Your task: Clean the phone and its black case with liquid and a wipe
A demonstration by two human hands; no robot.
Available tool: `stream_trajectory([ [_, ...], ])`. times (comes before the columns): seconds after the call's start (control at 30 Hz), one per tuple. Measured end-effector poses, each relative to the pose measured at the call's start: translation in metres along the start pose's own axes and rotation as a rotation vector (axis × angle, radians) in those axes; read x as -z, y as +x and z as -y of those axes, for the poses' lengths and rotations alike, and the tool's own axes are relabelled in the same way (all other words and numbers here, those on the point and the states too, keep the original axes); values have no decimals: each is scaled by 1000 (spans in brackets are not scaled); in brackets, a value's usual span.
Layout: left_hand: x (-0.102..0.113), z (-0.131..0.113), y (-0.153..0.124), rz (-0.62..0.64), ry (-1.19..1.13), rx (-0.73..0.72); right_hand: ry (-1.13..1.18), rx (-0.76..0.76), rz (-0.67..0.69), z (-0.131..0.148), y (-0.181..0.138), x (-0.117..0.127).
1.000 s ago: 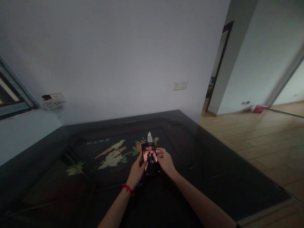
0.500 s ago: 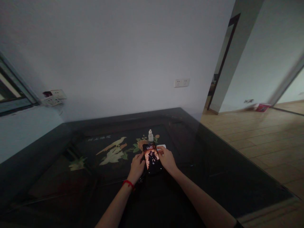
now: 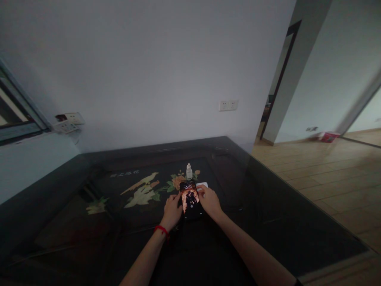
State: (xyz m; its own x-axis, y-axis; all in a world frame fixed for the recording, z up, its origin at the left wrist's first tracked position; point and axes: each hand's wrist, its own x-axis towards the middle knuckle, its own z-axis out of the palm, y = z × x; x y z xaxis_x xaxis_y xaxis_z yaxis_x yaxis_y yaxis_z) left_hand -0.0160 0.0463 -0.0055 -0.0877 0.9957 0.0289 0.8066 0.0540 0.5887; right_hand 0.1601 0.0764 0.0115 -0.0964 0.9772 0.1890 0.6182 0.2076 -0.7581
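Observation:
A smartphone (image 3: 190, 200) with a lit lock screen reading 10:51 is between my hands over the dark table. My left hand (image 3: 172, 209), with a red cord bracelet at the wrist, grips its left edge. On the opposite edge, my right hand (image 3: 210, 201) has its fingers curled against the phone. Just beyond the phone's top stands a small white dropper bottle (image 3: 189, 172), upright. A flat white piece (image 3: 203, 184), perhaps paper or cloth, shows partly behind my right fingers.
The glossy black table (image 3: 268, 222) bears a printed bird-and-flower picture (image 3: 143, 194). Its far edge is close to a pale wall (image 3: 154, 79) with a double socket (image 3: 228, 105). Tiled floor lies to the right, with a red container (image 3: 330, 137) by the wall.
The phone's top has tipped slightly down, away from me, so its screen looks a little shorter. Both hands keep their hold, and the bottle stands where it was.

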Motion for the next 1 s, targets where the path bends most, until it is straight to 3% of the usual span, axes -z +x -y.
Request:
stream_trajectory([
  [0.3,8,-1,0,4,-160,-39,32,37,51,-5,5,0],
  [0.7,20,-11,13,156,-705,163,93,0,35,-5,6,-5],
  [0.87,7,-10,11,61,-825,135,314,-32,62,-2,7,-9],
  [1.0,4,-19,5,-52,-925,72,560,-69,96,3,11,4],
])
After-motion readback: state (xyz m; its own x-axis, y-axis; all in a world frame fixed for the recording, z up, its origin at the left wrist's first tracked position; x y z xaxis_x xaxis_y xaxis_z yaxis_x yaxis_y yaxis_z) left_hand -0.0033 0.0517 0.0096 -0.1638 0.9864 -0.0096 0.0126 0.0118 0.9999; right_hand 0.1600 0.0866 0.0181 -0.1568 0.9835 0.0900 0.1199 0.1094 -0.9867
